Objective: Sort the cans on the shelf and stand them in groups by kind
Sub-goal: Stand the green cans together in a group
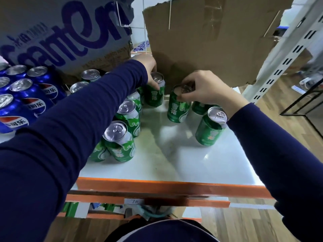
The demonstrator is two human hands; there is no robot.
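Head camera view: a person in dark navy sleeves reaches both hands onto a pale shelf (192,163) with an orange front edge. The left hand (151,70) wraps its fingers round the upper body of a green can (155,95) at the back of the shelf, just beside a torn brown cardboard sheet (201,32). The right hand (204,88) pinches the rim of a second green can (178,109) from above. That can stands near the middle of the shelf, apart from the first.

The green cans carry white swirls and white characters under silver pull-tab lids. Eight can be counted as green:
- the two that are held
- a third green can (199,107), partly hidden beneath the right hand
- a fourth green can (208,131), alone at the right front
- a cluster of four (122,145) along the left sleeve

Two more silver lids (90,75) show behind that sleeve, their colour hard to tell.

Blue cans (33,100) with a red, white and blue logo stand packed together at the far left. Six lids are visible, and the group runs out of frame. Above them sits a cardboard box (61,32) printed with large blue lettering. A white slotted upright (288,55) rises at right. A handwritten price tag (133,201) is fixed to the orange rail below, and a wooden floor (244,224) lies beneath.
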